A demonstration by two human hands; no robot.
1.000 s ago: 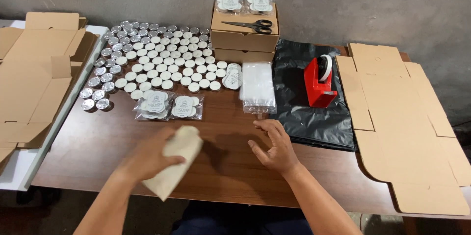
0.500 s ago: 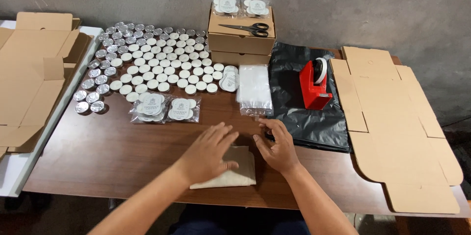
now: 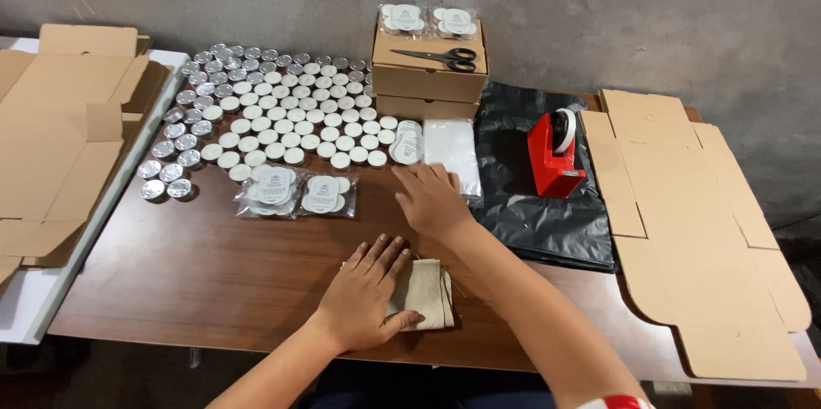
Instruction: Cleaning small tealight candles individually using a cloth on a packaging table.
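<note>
Since 0.5 s ago the right hand (image 3: 432, 197) has left the small beige cloth pouch (image 3: 425, 292) and reached up the table toward the stack of clear plastic bags (image 3: 452, 149); the left hand (image 3: 366, 294) stayed on the pouch, which looks folded smaller than before.

Left hand: flat, fingers spread, palm pressing down on the pouch's left part, thumb along its near edge. Not pinching. Pouch lies on the wooden table (image 3: 214, 276) near the front edge, centre, right part uncovered.

Right hand: palm down, fingers loosely extended, tips at the lower left corner of the plastic bags. Cannot tell if it touches or grips a bag; nothing visibly held.

Around: big field of round tins (image 3: 274, 114), white-topped and silver, laid in rows at back left. 2 clear packets of white discs (image 3: 295, 191) just in front of them. 2 stacked closed cardboard boxes (image 3: 428, 84) at the back, black scissors (image 3: 438, 56) on top, 2 more disc packets behind the scissors. Black plastic sheet (image 3: 534, 221) right of the bags, red tape dispenser (image 3: 554, 154) on it. Flat unfolded cardboard blanks (image 3: 693, 229) at far right, more flat cardboard (image 3: 60, 127) at far left on a white surface.
</note>
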